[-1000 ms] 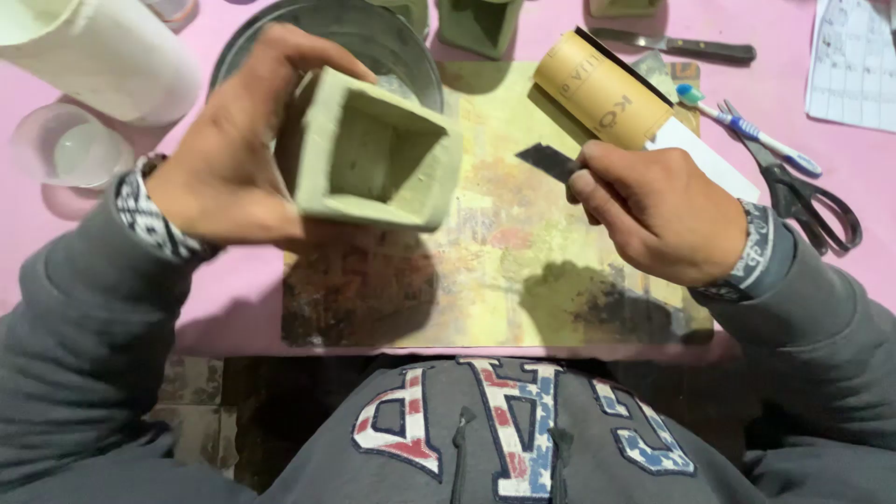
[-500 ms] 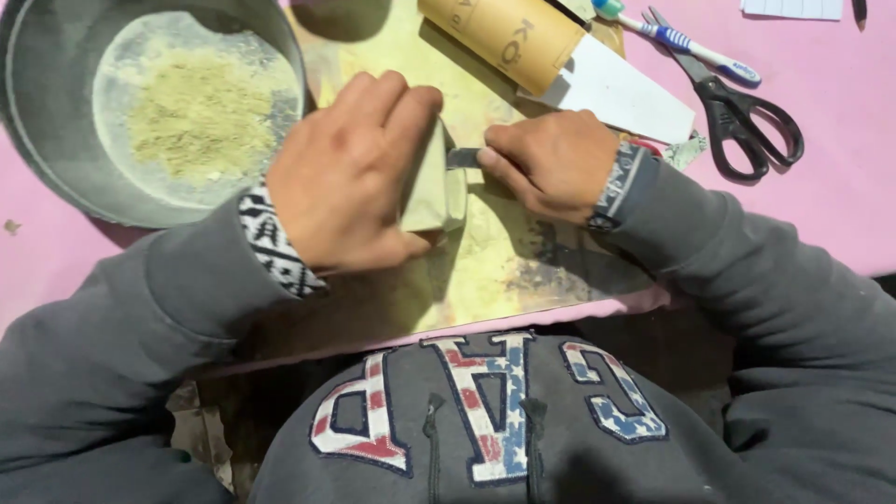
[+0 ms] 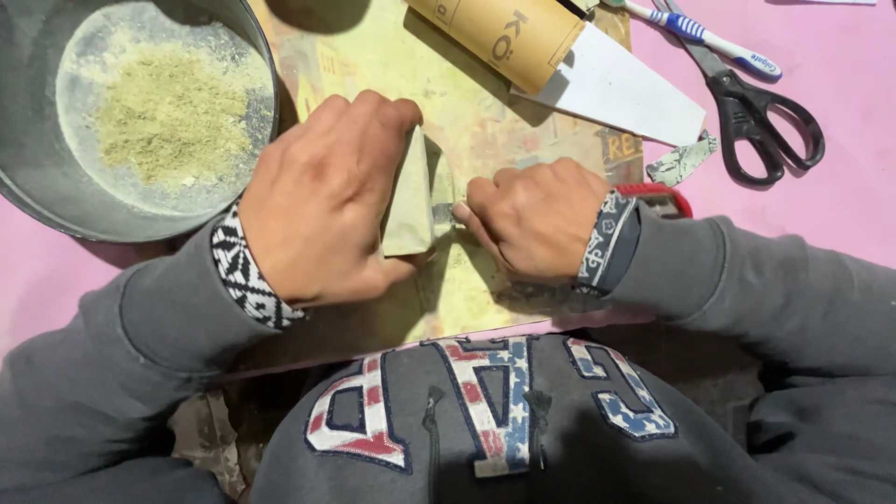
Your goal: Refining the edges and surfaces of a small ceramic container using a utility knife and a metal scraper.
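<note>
My left hand (image 3: 322, 201) wraps over a pale green square clay pot (image 3: 411, 201), holding it on its side above the yellowed paper sheet (image 3: 485, 121). Most of the pot is hidden under the fingers. My right hand (image 3: 537, 219) is closed on a small dark blade (image 3: 444, 213) whose tip presses against the pot's right edge. Both hands meet at the pot, in front of my chest.
A metal bowl (image 3: 37, 201) with greenish powder sits at the upper left. A roll of sandpaper (image 3: 513, 37) with a white sheet lies at the top. Black scissors (image 3: 761, 117) and a toothbrush (image 3: 700, 33) rest on the pink table (image 3: 821, 215) at right.
One second ago my left hand held the pot up with its opening showing. It has since been lowered and turned sideways, and the blade in my right hand has come against it.
</note>
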